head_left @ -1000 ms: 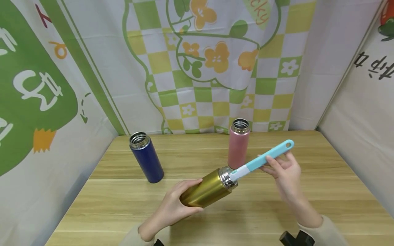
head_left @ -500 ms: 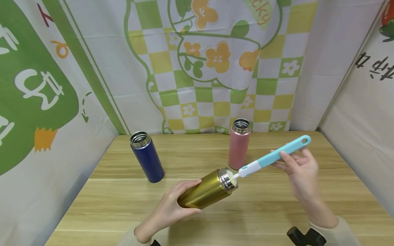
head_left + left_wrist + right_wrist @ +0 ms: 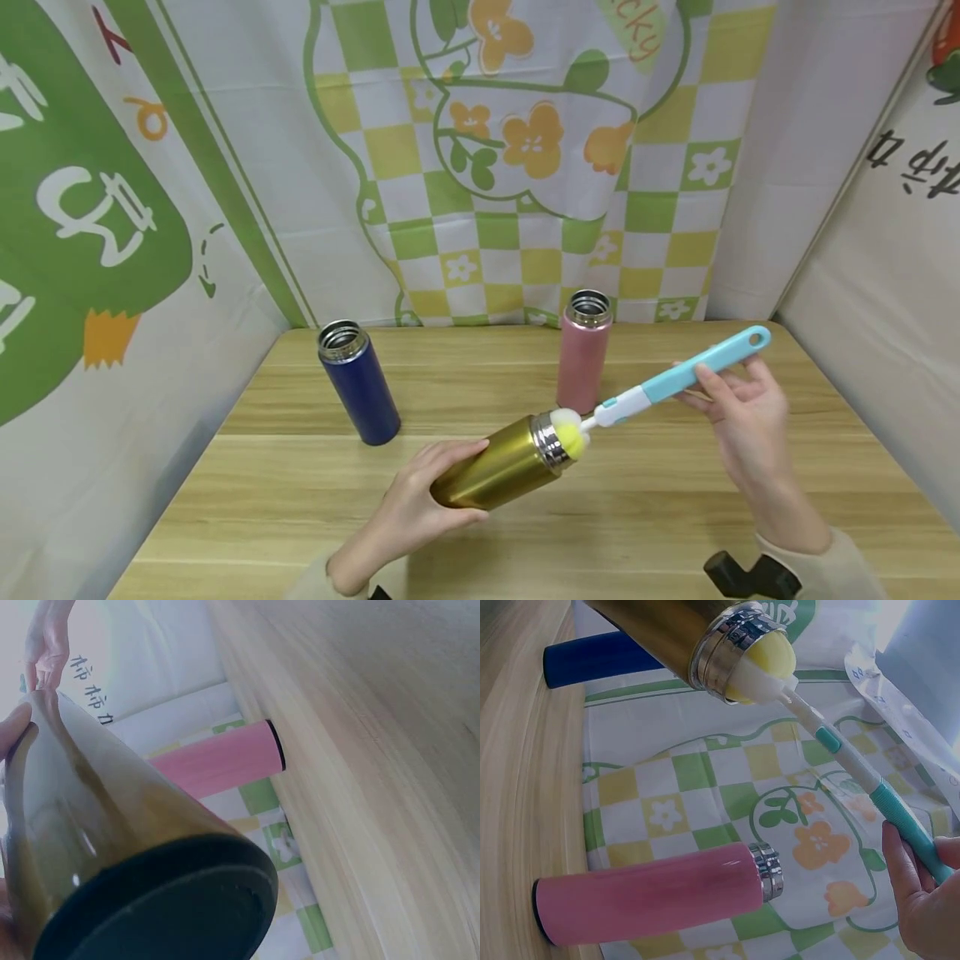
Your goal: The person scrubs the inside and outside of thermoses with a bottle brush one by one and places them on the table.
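My left hand [image 3: 423,496] grips a gold steel bottle [image 3: 498,467] around its body, tilted with its open mouth up and to the right. In the left wrist view the bottle's dark base [image 3: 165,907] faces the camera. My right hand [image 3: 746,417] pinches the turquoise handle of a bottle brush [image 3: 686,375] between thumb and fingers. The brush's white and yellow sponge head [image 3: 772,664] bulges out at the bottle's chrome rim, part of it still inside the mouth. The rest of the head is hidden in the bottle.
A blue bottle [image 3: 360,387] without a lid stands at the left on the wooden table [image 3: 300,500]. Behind the brush stands a lidless pink bottle [image 3: 582,354]. A patterned curtain [image 3: 510,242] hangs along the table's back edge.
My right hand has drawn the brush up and to the right, so its sponge head has come into sight at the bottle's mouth. My left hand and the gold bottle have barely moved.
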The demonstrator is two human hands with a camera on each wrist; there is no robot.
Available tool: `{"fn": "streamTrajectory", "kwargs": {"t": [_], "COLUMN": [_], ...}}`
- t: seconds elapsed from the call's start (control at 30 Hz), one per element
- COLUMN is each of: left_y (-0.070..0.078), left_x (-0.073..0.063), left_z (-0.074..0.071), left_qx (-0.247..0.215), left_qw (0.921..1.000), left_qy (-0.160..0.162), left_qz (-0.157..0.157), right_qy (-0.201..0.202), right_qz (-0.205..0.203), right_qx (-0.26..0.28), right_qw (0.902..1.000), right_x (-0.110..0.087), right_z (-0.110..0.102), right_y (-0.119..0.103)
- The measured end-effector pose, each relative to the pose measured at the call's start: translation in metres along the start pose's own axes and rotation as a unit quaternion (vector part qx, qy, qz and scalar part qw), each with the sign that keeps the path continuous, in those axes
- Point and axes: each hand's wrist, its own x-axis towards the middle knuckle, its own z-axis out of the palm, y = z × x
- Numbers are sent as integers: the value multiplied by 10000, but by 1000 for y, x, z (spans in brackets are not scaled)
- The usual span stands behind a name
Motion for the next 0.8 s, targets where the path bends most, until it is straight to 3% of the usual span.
{"fn": "streamTrajectory", "kwargs": {"t": [0.23, 0.43, 0.8], "left_y": [2, 2, 4], "left_x": [3, 3, 3], "left_z": [2, 2, 2], "left_qx": [138, 76, 87], "left_qw": [9996, 9998, 9994], "left_qy": [180, 180, 295], "left_qz": [191, 68, 157], "right_qy": [20, 108, -16], "right_qz": [46, 101, 174], "right_qx": [-37, -70, -352], "right_qw": [10000, 9999, 9992], "right_x": [-1, -1, -2], "right_z": [0, 3, 5], "right_y": [7, 10, 11]}}
